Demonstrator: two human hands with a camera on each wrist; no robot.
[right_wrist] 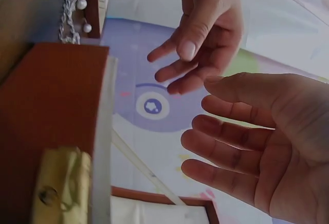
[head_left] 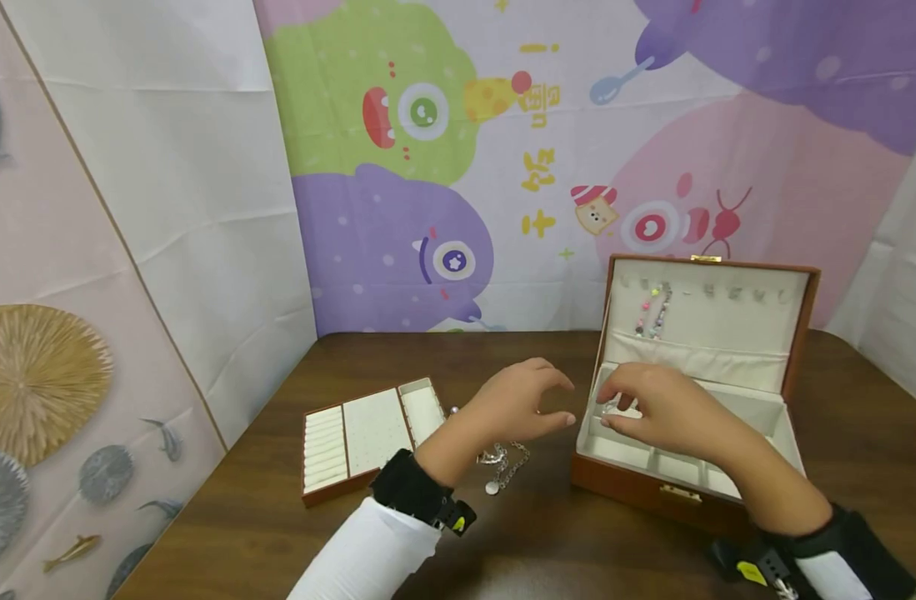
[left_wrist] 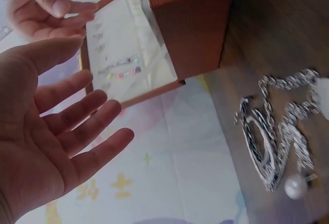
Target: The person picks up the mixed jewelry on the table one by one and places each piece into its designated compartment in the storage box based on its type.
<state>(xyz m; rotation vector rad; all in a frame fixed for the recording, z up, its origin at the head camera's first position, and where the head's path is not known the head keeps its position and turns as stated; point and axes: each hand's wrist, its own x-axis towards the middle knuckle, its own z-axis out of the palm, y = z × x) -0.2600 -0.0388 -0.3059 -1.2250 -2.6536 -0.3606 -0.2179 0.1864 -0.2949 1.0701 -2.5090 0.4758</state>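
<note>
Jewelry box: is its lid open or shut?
Open. The jewelry box has its lid raised, exposing compartments below and a beaded strand hanging inside the lid.

The left sleeve [head_left: 367,554] is white; both wristbands [head_left: 407,485] are black (with yellow marks [head_left: 751,572]).

Cartoon backdrop [head_left: 533,267], brown table [head_left: 540,533], golden disc [head_left: 37,383], perhaps printed fish [head_left: 71,552]
</note>
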